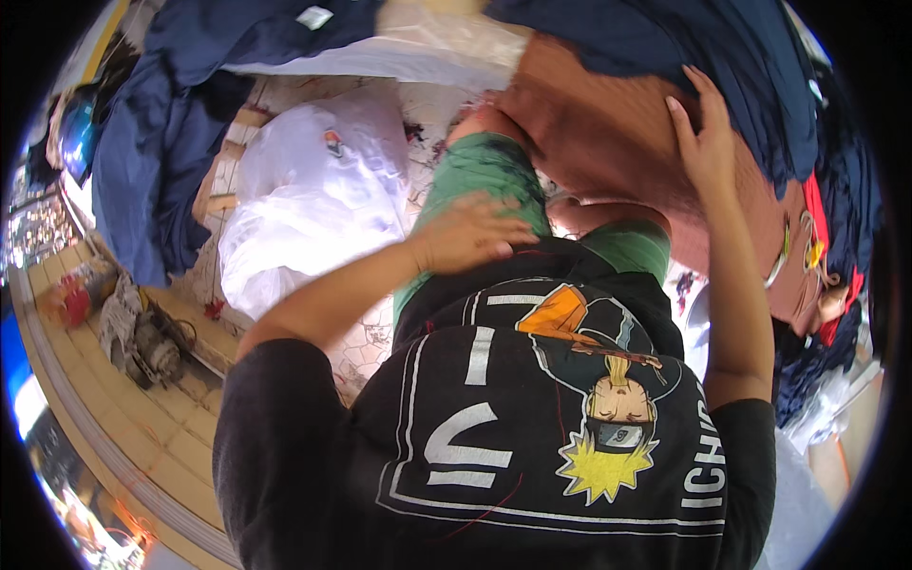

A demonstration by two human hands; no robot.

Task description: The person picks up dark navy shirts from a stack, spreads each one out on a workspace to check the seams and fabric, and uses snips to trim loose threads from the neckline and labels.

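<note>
My left hand (470, 233) is over my lap, above the green shorts (484, 180) and the hem of my black T-shirt (399, 456). Its fingers are stretched out and a little blurred, with nothing seen in them. Over to the right, my right hand (708, 142) lies with fingers apart on a brown ribbed cloth (608, 123). Its fingertips reach the edge of a dark navy cloth (655, 43) that overlaps the brown one. Whether the fingertips press on the navy cloth I cannot tell.
A white plastic bag (313, 180) stands on the floor left of my legs. Navy cloth (152, 171) hangs at the far left. A dirty motor-like machine part (157, 347) sits by the tiled ledge (104, 408). Scissors-like handles and cord (812, 252) lie at the right.
</note>
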